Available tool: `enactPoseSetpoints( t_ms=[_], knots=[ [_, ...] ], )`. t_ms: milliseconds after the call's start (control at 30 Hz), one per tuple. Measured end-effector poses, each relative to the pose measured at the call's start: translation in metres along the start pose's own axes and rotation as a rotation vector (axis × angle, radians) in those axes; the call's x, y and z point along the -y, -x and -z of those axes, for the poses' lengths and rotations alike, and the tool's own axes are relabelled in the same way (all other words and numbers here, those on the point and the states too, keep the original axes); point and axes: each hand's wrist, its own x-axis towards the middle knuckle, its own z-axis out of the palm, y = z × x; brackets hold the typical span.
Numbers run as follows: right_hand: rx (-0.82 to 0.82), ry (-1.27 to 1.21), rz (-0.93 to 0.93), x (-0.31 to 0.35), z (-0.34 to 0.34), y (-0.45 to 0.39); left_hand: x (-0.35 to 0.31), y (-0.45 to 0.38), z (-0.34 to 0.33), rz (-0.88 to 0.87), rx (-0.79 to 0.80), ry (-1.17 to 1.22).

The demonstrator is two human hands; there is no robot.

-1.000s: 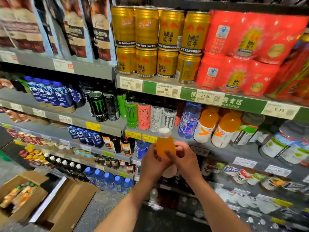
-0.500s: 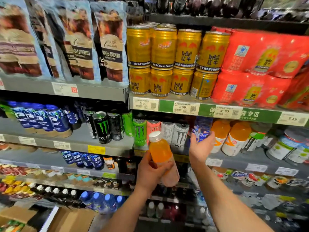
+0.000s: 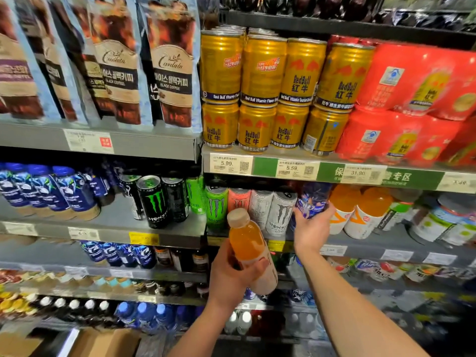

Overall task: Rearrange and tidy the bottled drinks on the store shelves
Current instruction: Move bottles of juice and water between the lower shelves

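My left hand (image 3: 231, 276) grips an orange drink bottle (image 3: 247, 243) with a pale cap, held tilted in front of the middle shelf (image 3: 373, 244). My right hand (image 3: 311, 228) reaches onto that shelf and wraps around the lower part of a blue-labelled bottle (image 3: 313, 199), which stands between the white Monster cans (image 3: 282, 210) and two orange bottles with white labels (image 3: 360, 212). The blue bottle's base is hidden by my fingers.
Gold Red Bull cans (image 3: 270, 94) and red multipacks (image 3: 412, 99) fill the shelf above. Black and green Monster cans (image 3: 154, 202) and blue bottles (image 3: 51, 189) stand to the left. Coffee pouches (image 3: 167, 73) hang at top left. Cardboard boxes (image 3: 103, 342) lie on the floor.
My right hand let go of the orange bottle and rose to the blue-labelled bottle on the shelf, closing around it. My left hand lifted the orange bottle; the view tilted upward.
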Motion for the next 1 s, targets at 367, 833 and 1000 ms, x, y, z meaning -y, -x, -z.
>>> enactPoseSetpoints(
  t_ms=[367,833,1000],
  knots=[
    [0.113,-0.283,0.016,-0.017,0.047,-0.010,0.011,0.004,-0.053,0.051,-0.067,0.005],
    [0.357,-0.289,0.085,-0.119,0.184,-0.044,0.018,-0.031,-0.203,-0.070,-0.276,-0.170],
    [0.464,-0.341,0.032,-0.137,0.208,-0.066,0.014,-0.055,-0.232,-0.136,-0.297,-0.330]
  ],
)
